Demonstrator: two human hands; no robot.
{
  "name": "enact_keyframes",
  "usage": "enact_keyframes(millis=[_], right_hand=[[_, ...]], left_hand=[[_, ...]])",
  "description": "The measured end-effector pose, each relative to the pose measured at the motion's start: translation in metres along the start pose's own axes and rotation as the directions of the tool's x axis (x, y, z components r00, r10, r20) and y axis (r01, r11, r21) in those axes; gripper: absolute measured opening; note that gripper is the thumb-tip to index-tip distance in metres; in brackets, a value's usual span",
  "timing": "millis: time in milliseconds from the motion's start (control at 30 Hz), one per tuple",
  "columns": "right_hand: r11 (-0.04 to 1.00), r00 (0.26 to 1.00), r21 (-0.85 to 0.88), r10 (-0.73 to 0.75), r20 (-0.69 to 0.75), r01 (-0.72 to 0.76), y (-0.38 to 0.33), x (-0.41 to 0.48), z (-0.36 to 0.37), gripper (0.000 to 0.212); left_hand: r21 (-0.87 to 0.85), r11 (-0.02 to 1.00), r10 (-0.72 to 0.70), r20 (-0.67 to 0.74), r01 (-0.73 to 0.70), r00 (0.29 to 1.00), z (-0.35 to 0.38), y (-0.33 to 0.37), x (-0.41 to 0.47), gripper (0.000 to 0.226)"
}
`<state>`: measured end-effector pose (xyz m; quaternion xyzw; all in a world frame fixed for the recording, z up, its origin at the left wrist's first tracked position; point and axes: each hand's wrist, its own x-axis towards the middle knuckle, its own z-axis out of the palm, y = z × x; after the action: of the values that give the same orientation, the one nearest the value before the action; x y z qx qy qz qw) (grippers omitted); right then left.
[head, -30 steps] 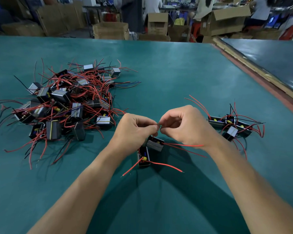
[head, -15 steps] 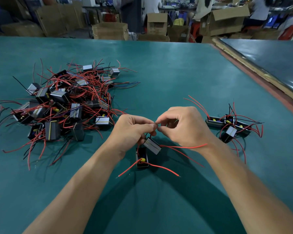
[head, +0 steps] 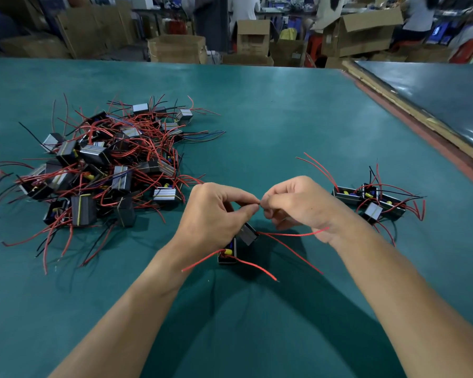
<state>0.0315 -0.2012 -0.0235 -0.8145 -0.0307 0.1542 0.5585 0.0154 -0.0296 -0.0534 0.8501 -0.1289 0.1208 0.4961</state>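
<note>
Wire ends (head: 259, 204) are pinched by left hand (head: 216, 218) and right hand (head: 298, 207); light, floppy, best gripped near tips.

Big green table (head: 284, 118), flat top, runs far back. Left side: big messy pile of small black boxes (head: 101, 170), red and black wires sticking out all ways. Right side: small bunch of same boxes (head: 372, 203), side by side, touching. Middle, near front: one black box with yellow bit (head: 227, 256) lying on top, its red wires (head: 257, 267) spread on green. Piles well apart. Right edge: brown strip (head: 421, 117), then dark table (head: 448, 99) just beside.
</note>
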Motion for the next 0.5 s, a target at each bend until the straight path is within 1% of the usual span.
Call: enact_keyframes(millis=[33, 67, 100, 133, 200, 267, 333, 400, 500], right_hand=[[0.997, 0.998, 0.051, 0.057, 0.039, -0.059, 0.0, 0.0, -0.001, 0.02], [0.994, 0.996, 0.071, 0.073, 0.057, -0.077, 0.0, 0.0, -0.002, 0.021], [0.997, 0.997, 0.058, 0.052, 0.048, -0.055, 0.0, 0.001, -0.002, 0.022], [1.0, 1.0, 0.013, -0.002, 0.016, 0.001, 0.002, 0.002, -0.002, 0.022], [0.981, 0.984, -0.115, -0.165, -0.071, 0.157, 0.003, 0.001, 0.0, 0.017], [0.925, 0.93, -0.218, -0.344, -0.13, 0.311, 0.005, 0.002, 0.002, 0.011], [0.858, 0.881, -0.322, -0.458, -0.121, 0.401, 0.007, 0.002, 0.001, 0.008], [0.825, 0.872, -0.385, -0.481, -0.094, 0.414, 0.009, 0.003, -0.001, 0.005], [0.816, 0.876, -0.409, -0.476, -0.078, 0.407, 0.009, 0.003, -0.001, 0.008]], left_hand=[[0.015, 1.0, 0.024, -0.011, -0.024, 1.0, 0.001, 0.001, 0.0, 0.022], [0.021, 0.999, 0.031, -0.016, -0.031, 0.999, 0.001, 0.001, 0.001, 0.023], [0.016, 1.0, 0.019, -0.013, -0.019, 1.0, 0.001, 0.002, 0.001, 0.023], [-0.006, 1.0, -0.009, 0.001, 0.009, 1.0, 0.0, 0.001, 0.002, 0.022], [-0.097, 0.991, -0.084, 0.048, 0.088, 0.995, -0.002, 0.0, 0.003, 0.019], [-0.203, 0.964, -0.154, 0.092, 0.17, 0.984, -0.004, 0.001, 0.004, 0.018], [-0.302, 0.924, -0.21, 0.119, 0.236, 0.971, -0.005, 0.003, 0.005, 0.017], [-0.381, 0.881, -0.245, 0.14, 0.281, 0.959, -0.005, 0.004, 0.006, 0.015], [-0.394, 0.874, -0.246, 0.143, 0.283, 0.959, -0.006, 0.004, 0.005, 0.012]])
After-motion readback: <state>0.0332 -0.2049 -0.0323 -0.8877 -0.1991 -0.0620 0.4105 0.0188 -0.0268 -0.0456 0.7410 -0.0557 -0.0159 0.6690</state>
